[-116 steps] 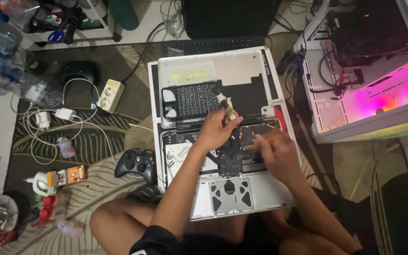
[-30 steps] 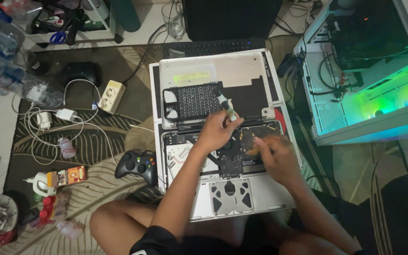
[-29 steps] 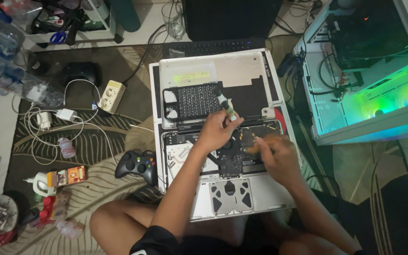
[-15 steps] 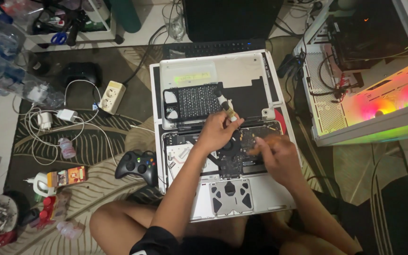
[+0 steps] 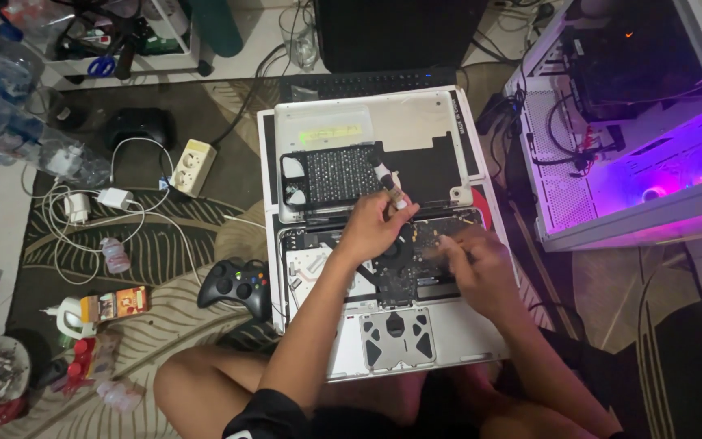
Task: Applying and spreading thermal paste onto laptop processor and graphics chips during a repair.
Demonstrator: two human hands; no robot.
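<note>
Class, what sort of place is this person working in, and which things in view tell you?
Probably a room at home, used for hobby repair: the person sits on a patterned rug, beside a game controller and a lit desktop computer case.

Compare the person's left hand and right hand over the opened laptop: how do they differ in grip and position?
The left hand pinches a small white-tipped tool near the hinge; the right hand looks blurred, so what it holds is unclear. The left hand sits higher, the right hand lower and rightward. Both hover over the laptop's exposed board.

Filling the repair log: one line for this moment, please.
left hand: holds small tool | right hand: on circuit board | open laptop: on lap
</note>
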